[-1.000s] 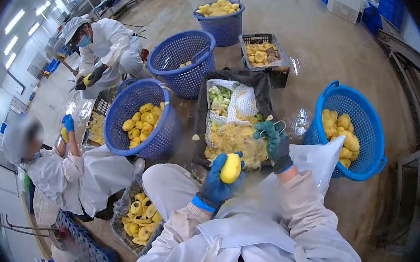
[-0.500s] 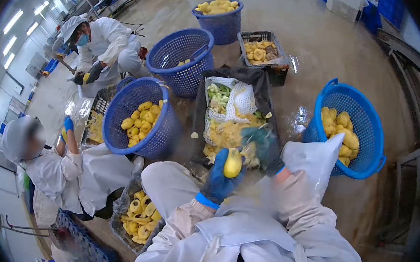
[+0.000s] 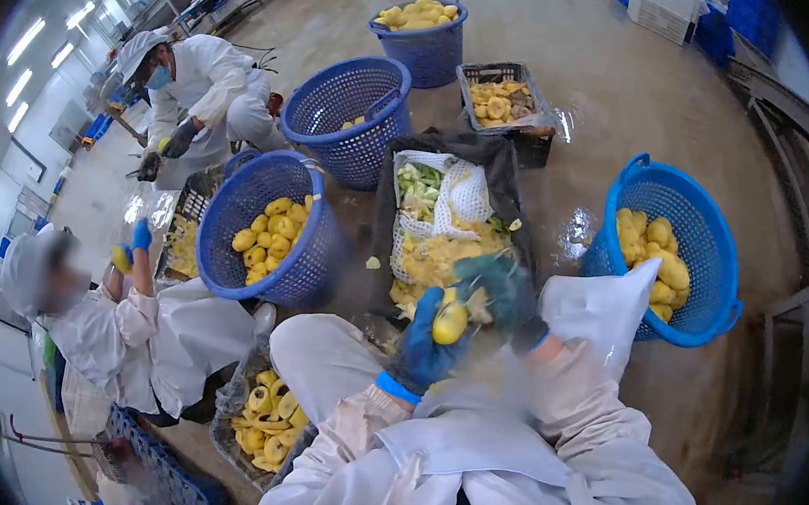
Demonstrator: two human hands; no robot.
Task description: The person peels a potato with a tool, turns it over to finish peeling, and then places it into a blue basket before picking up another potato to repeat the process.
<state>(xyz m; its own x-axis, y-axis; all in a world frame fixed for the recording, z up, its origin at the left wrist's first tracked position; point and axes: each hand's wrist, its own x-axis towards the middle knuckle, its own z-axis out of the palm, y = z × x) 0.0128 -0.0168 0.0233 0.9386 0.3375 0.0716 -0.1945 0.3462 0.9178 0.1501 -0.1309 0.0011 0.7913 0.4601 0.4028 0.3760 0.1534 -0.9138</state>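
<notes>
The left hand (image 3: 423, 348), in a blue glove, was curled shut, its forearm running down toward seven o'clock. The right hand (image 3: 505, 295), in a dark glove, hovered blurred at two o'clock of it, fingers bent.

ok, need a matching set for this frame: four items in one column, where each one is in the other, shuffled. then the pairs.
Items:
1. yellow fruit
2. blurred tool
3. white mesh bag
4. full blue basket

Places:
A. far back on the wet floor
B. lying in the black crate of peelings
C. gripped in the left hand
D. against the fruit, in the right hand

Pairs: 1-C, 2-D, 3-B, 4-A
</notes>
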